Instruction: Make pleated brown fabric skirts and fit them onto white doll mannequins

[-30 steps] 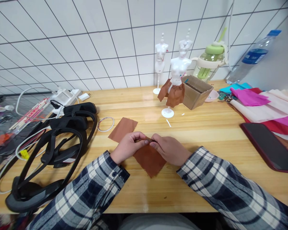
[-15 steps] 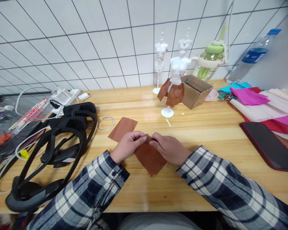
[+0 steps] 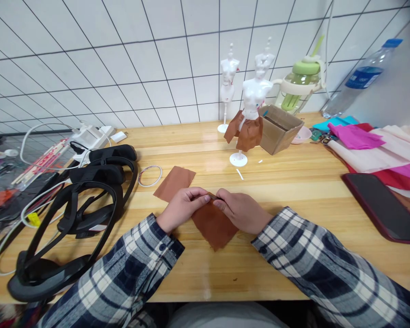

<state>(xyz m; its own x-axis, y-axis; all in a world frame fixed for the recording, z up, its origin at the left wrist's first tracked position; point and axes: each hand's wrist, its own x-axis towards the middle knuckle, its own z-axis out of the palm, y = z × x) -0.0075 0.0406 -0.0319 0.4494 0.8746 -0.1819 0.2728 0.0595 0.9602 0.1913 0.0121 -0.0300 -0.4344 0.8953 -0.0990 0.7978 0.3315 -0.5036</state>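
A brown piece of fabric (image 3: 214,226) hangs between my two hands, its lower corner close to the table. My left hand (image 3: 183,206) pinches its top edge between thumb and fingers. At the same edge, my right hand (image 3: 241,209) is closed on the fabric, with the fingertips of both hands almost touching. The edge looks folded over there; fine detail is hidden by my fingers. Just behind my left hand lies another brown fabric piece (image 3: 175,182), flat on the wood. Farther back, a white mini dress form (image 3: 254,98) wears brown fabric around its lower part.
Black headsets (image 3: 85,218) and white cables crowd the left side. A wire ring (image 3: 150,176) lies beside them. A second dress form (image 3: 227,82), a cardboard box (image 3: 280,130), a green-lidded cup (image 3: 302,86) and a bottle (image 3: 362,79) stand behind. Right: coloured fabrics (image 3: 358,139), a phone (image 3: 386,207).
Almost nothing differs. Both hands stay at the fabric's top edge, with only a very slight shift of the fingers there.
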